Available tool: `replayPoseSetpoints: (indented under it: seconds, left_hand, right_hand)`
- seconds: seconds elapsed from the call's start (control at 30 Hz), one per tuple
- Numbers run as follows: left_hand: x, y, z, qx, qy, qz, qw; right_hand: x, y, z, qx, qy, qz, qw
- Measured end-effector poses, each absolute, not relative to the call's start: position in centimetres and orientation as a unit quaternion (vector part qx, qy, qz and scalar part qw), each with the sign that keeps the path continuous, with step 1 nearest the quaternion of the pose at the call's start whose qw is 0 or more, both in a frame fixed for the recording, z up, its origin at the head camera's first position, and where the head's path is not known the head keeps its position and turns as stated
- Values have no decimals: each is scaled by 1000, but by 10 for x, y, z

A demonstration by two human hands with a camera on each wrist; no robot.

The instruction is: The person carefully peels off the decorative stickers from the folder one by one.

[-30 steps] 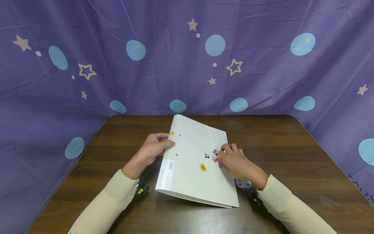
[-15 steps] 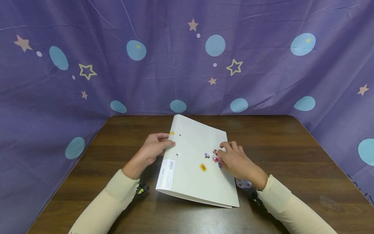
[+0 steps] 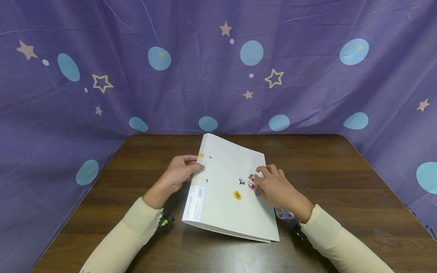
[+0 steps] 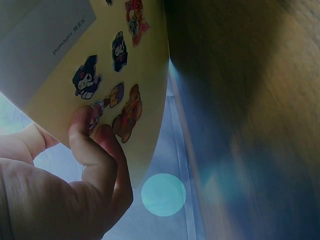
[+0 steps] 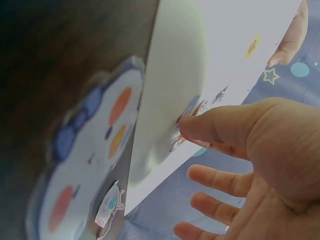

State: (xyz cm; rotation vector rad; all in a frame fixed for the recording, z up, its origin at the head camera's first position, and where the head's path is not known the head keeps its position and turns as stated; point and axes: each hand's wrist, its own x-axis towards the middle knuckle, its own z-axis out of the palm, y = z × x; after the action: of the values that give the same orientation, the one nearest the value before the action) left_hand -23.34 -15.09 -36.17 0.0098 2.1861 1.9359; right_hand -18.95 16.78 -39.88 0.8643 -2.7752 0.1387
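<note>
Left hand (image 3: 179, 172) gripped the clip file (image 3: 225, 214) by its spine edge, table (image 3: 317, 163) beneath. Right hand (image 3: 274, 187) was at a blue sticker (image 5: 191, 106) on its front; couldn't tell pinch or press. One-sided hold risked file wobble, skewing the sticker.

From the head view, the folder (image 3: 232, 159) hides the finger ends of my left hand (image 3: 175, 172), while my right hand (image 3: 278, 189) partly covers a blue sticker (image 3: 257, 192). The label's (image 3: 193, 203) finer print is too small to read. In my right wrist view, a round cartoon face (image 5: 90, 160) is blurred and cut off below.
</note>
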Motion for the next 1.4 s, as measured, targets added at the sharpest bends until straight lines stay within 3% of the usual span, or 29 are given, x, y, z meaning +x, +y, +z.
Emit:
replayPoseSetpoints:
  seconds: [0.5,0.93,1.4]
  left_hand:
    - [-231,-154,-360,2,745,657,113]
    - [-232,-152,-359,6,745,658,109]
    - [-233,-152,-359,3,747,656,108]
  right_hand:
    - [-194,175,-398,317,-945,74,36]
    - [-194,173,-397,317,-943,52,82]
    - [-201,169,-394,341,-938,14,62]
